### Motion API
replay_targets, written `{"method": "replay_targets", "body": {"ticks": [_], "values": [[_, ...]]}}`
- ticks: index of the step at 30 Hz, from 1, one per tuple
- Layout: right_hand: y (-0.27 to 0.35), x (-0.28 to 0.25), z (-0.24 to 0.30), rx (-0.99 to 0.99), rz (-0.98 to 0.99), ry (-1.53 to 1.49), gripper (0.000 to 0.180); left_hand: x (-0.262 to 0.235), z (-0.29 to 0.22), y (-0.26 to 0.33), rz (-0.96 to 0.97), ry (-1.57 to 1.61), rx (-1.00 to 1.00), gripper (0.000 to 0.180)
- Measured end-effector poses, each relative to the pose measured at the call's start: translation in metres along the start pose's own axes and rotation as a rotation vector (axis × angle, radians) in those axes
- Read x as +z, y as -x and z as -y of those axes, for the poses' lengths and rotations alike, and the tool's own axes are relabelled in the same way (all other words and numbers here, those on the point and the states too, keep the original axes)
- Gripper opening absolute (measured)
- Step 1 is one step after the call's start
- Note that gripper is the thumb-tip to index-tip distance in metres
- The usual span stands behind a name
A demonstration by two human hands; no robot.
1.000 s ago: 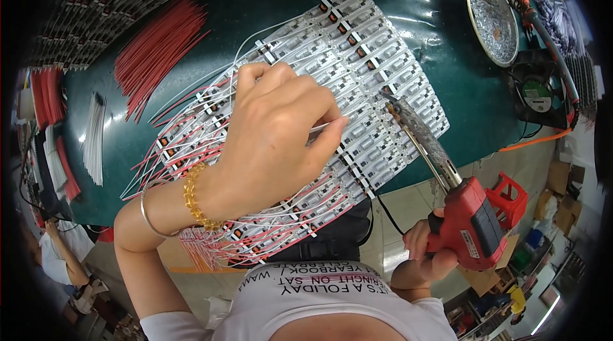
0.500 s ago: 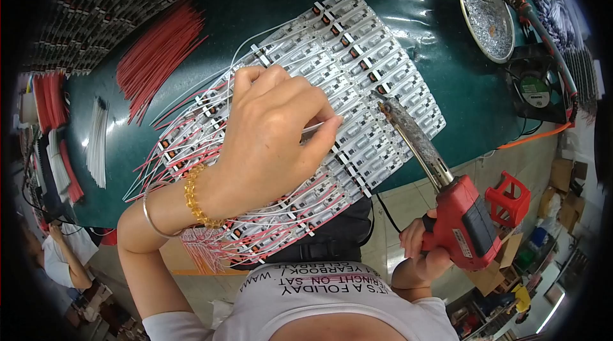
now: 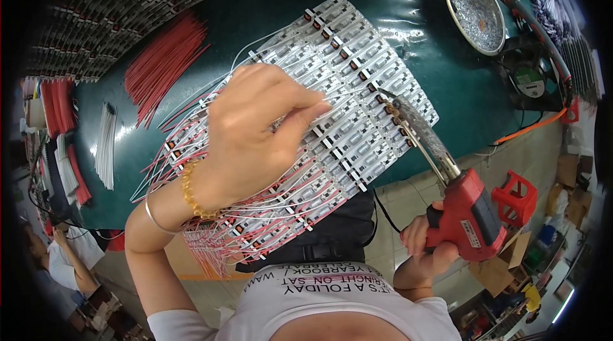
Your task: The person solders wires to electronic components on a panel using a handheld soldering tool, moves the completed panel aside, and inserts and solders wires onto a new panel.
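Observation:
My left hand (image 3: 252, 127) hovers above a panel of light grey circuit boards (image 3: 389, 53), thumb and forefinger pinched on a thin white wire (image 3: 345, 94). The wire's free end points toward a row of dark orange spots on the boards. In my right hand (image 3: 424, 243) is a red trigger-grip soldering gun (image 3: 471, 213), my fingers wrapped round its handle. Its dark tip rests at or just over the same row, near the wire's end; contact is too small to judge. Red and white wires (image 3: 268, 229) trail from the panel's left and near side.
Bundles of red wires (image 3: 165, 63) and white wires (image 3: 106, 149) lie left on the green table (image 3: 255, 6). More board panels (image 3: 128, 9) stand far left. A round metal dish (image 3: 474, 12), a small fan (image 3: 531, 79) and an orange cable (image 3: 530, 127) sit at right. A co-worker (image 3: 70, 255) is at lower left.
My left hand has moved a little left and up, showing more white wire beyond the fingertips. The soldering gun has shifted slightly right. The whole view has moved a little.

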State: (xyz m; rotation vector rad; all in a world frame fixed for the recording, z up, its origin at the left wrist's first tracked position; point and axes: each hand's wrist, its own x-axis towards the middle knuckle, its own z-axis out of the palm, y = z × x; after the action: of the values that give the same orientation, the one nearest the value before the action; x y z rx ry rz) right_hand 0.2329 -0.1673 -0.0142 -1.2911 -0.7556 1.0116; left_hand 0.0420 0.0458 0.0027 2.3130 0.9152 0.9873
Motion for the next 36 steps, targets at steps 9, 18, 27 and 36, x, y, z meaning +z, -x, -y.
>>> {"method": "replay_targets", "body": {"ticks": [9, 18, 27, 36], "values": [[0.009, -0.003, 0.006, 0.031, -0.031, 0.025, 0.088, 0.016, -0.017, -0.002, 0.194, -0.011, -0.092, 0.012], [0.014, -0.017, -0.003, 0.028, 0.047, 0.123, 0.086, 0.024, -0.017, 0.001, 0.149, -0.064, -0.043, 0.016], [0.019, -0.016, -0.008, -0.010, 0.002, 0.263, 0.080, 0.022, -0.015, 0.002, 0.146, -0.059, -0.026, 0.016], [0.011, -0.009, 0.002, 0.003, 0.037, 0.105, 0.084, 0.022, -0.016, 0.003, 0.134, -0.063, -0.013, 0.016]]}}
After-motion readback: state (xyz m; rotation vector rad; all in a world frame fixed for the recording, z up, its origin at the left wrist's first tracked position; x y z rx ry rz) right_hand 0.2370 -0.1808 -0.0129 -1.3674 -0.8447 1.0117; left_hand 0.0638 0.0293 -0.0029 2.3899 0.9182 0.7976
